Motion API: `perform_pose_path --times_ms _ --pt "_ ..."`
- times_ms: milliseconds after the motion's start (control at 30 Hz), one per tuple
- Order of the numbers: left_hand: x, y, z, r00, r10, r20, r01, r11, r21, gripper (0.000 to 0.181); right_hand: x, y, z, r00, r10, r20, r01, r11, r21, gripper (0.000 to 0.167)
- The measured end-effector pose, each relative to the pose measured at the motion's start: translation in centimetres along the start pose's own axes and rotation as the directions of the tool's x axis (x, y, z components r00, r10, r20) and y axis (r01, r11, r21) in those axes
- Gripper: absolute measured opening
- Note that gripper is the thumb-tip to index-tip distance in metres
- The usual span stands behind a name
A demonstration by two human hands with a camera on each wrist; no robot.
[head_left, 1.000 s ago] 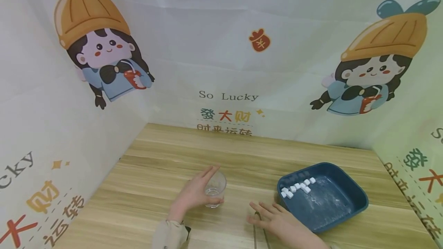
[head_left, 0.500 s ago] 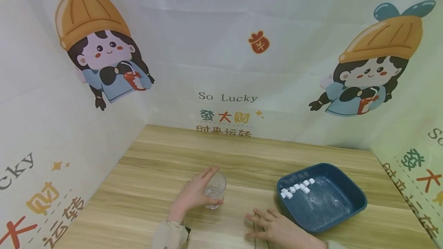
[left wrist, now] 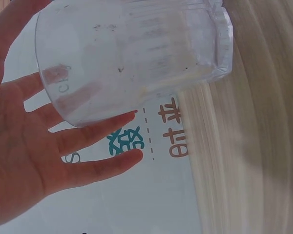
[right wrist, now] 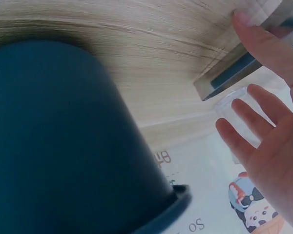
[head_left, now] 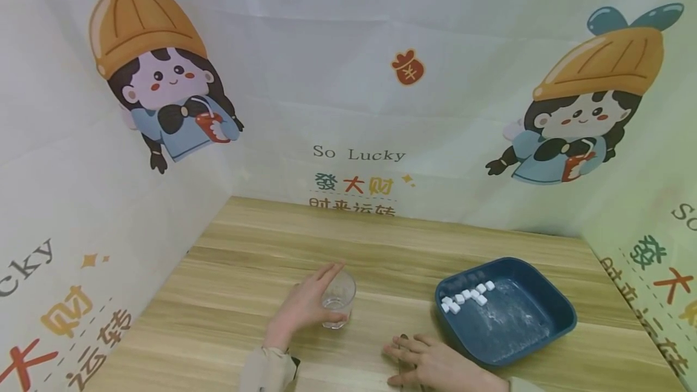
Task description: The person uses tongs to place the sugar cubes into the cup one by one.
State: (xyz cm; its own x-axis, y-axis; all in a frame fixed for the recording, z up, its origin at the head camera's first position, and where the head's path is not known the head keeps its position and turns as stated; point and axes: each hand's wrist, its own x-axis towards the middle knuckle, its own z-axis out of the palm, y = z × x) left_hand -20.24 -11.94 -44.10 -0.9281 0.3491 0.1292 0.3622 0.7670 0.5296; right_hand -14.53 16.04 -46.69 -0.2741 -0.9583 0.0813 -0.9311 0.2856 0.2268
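Note:
A clear drinking glass (head_left: 342, 290) stands upright on the wooden table. My left hand (head_left: 302, 307) is around its near left side, thumb in front and fingers behind. In the left wrist view the fingers (left wrist: 100, 170) look straight and spread, some seen through the glass (left wrist: 132, 58); firm contact cannot be told. My right hand (head_left: 438, 365) is spread low over metal tongs (head_left: 404, 337), which it mostly hides in the head view. In the right wrist view the thumb and straight fingers lie either side of the flat metal strip of the tongs (right wrist: 224, 75).
A dark blue basin (head_left: 523, 343) stands right of my right hand, close to the forearm. Several small white cubes (head_left: 460, 299) lie along its left side. Printed cloth walls (head_left: 463, 138) close off the table (head_left: 261, 222) at the back and both sides.
My right hand has come slightly nearer and lower over the tongs, covering more of them. The left hand and the glass have stayed in place.

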Motion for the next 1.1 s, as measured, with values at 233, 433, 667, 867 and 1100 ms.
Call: perform_pose_path --times_ms 233,433,667,867,1100 --pt "0.1 -0.4 0.1 1.000 -0.008 -0.020 0.007 1.000 -0.029 0.095 0.0 0.4 0.1 0.999 -0.043 -0.007 0.043 0.999 -0.020 0.036" --pt "0.0 -0.6 0.2 1.000 -0.012 -0.017 0.011 0.999 -0.050 0.095 -0.1 0.7 0.5 0.996 -0.074 -0.046 0.074 0.997 0.004 0.028" --pt "0.1 -0.9 0.2 1.000 0.002 -0.001 -0.002 0.998 -0.058 0.097 -0.4 0.9 0.6 0.998 -0.063 -0.028 0.064 0.996 0.059 0.025" --pt "0.2 -1.0 0.2 1.000 0.019 0.011 -0.018 0.998 -0.061 0.100 -0.4 0.8 0.5 0.997 -0.047 -0.055 0.053 0.991 0.120 0.030" --pt "0.3 -1.2 0.0 0.999 0.040 0.025 -0.038 0.997 -0.068 0.100 -0.4 0.8 0.8 0.994 -0.057 -0.090 0.066 0.993 0.094 0.030"
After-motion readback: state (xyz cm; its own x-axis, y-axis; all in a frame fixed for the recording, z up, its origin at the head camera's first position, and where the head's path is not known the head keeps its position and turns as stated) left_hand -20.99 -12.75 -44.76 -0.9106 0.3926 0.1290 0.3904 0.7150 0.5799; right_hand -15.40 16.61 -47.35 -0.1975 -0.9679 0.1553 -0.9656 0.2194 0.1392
